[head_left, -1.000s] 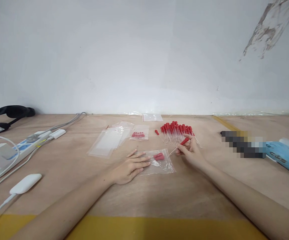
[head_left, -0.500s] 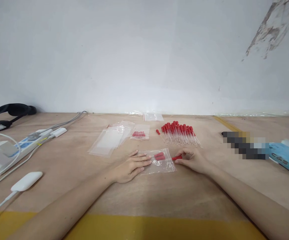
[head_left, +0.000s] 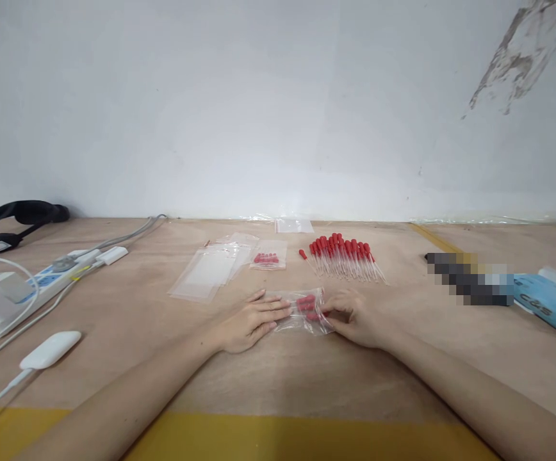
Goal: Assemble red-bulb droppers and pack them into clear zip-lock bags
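Red-bulbed glass droppers (head_left: 307, 303) sit inside a small clear plastic zip bag (head_left: 302, 312) mid-tabletop; left hand (head_left: 249, 320) lies flat pinning it, right hand (head_left: 355, 317) pinches its mouth. Looks like the filling step, sealing's probably next.

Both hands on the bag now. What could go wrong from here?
1. The thin droppers in the clear bag might poke through or snag the film as the right hand pushes at its mouth.
2. The left hand only presses the bag flat, so it may slide.
3. A stray elbow could scatter the dropper pile close behind.
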`<state>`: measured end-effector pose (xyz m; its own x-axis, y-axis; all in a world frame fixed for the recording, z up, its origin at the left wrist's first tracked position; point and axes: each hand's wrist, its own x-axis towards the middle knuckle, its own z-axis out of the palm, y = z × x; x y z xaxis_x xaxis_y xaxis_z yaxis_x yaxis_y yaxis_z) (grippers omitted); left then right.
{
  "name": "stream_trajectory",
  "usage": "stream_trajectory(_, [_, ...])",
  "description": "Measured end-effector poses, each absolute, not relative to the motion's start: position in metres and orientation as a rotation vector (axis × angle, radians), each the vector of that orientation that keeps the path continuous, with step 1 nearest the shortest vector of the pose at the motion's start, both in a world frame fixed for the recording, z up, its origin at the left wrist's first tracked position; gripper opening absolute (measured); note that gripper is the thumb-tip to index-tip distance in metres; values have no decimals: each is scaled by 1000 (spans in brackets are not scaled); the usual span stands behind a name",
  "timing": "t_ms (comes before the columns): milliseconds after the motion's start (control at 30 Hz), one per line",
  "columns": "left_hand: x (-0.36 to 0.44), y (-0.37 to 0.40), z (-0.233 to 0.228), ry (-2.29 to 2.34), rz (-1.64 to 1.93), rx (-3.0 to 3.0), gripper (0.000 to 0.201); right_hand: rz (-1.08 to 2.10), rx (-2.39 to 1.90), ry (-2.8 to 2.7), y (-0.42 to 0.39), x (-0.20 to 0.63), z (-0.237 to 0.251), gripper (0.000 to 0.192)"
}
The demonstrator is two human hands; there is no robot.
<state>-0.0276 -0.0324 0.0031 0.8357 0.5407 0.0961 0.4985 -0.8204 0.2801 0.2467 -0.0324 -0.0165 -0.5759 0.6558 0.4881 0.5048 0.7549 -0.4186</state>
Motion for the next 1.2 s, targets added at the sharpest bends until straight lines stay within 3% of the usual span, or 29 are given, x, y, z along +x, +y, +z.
stream_trajectory(267, [-27,-31,2,803,246,2742,40,-31,-941,-2251,-25,246,-23,15])
stream_trajectory(500, [-27,-31,5,805,224,2708,40,284,-936,-2223,-22,243,-29,13])
stream_trajectory(700, [-26,-28,4,756,203,2748,37,263,-1063,-2090,-22,241,-35,11])
stream_trajectory(967, [-29,-24,5,703,196,2790,38,475,-1095,-2105,-11,249,-20,14])
stream_trajectory(1067, [-29,-23,4,709,281,2782,36,291,-1302,-2096,10,244,-2,16])
stream_trajectory(1200, [-29,-27,3,761,447,2708,33,-226,-1569,-2137,45,216,14,23])
